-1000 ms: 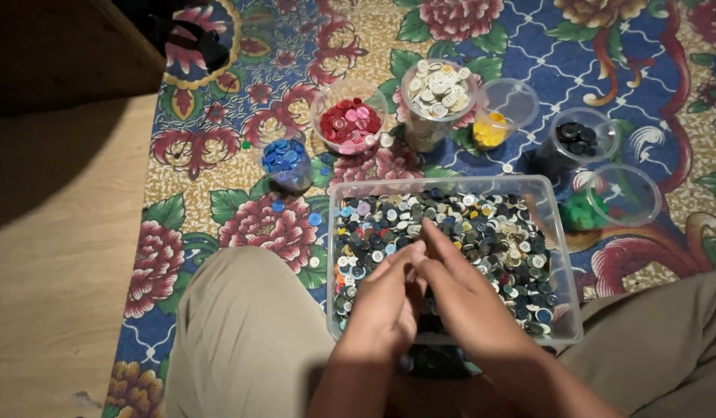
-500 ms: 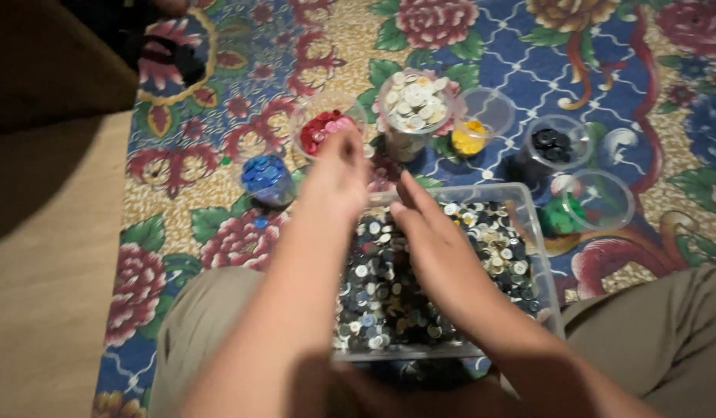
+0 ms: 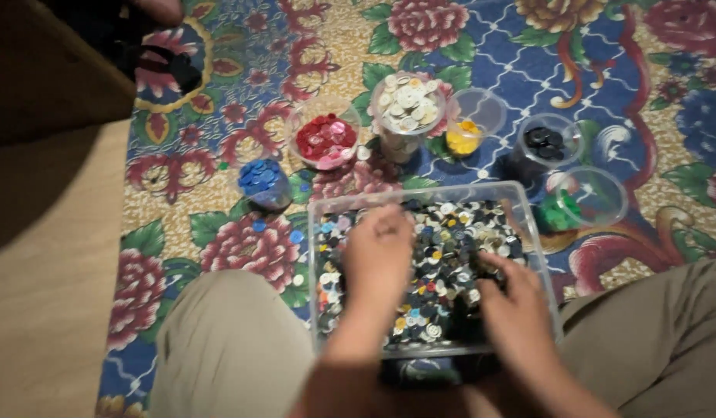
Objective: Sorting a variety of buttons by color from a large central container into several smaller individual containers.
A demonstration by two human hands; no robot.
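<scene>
A clear plastic tub [image 3: 319,209] holding many mixed buttons sits between my knees on a flowered rug. My left hand [image 3: 379,254] rests knuckles-up over the buttons in the tub's left half, fingers curled down; whether it holds one is hidden. My right hand [image 3: 514,310] digs into the buttons at the tub's near right, fingers bent into the pile. Behind the tub stand clear cups of sorted buttons: blue [image 3: 262,180], red [image 3: 325,139], white [image 3: 407,108], yellow [image 3: 465,133], black [image 3: 545,142] and green [image 3: 568,205].
Several loose blue buttons [image 3: 294,236] lie on the rug [image 3: 528,54] left of the tub. Bare wooden floor [image 3: 41,255] runs along the left. A dark wooden piece of furniture [image 3: 41,70] and a black object [image 3: 161,66] sit at the top left.
My left hand has drawn back from the red button cup to the tub. My right hand has slid toward the tub's near right corner. The view has shifted slightly.
</scene>
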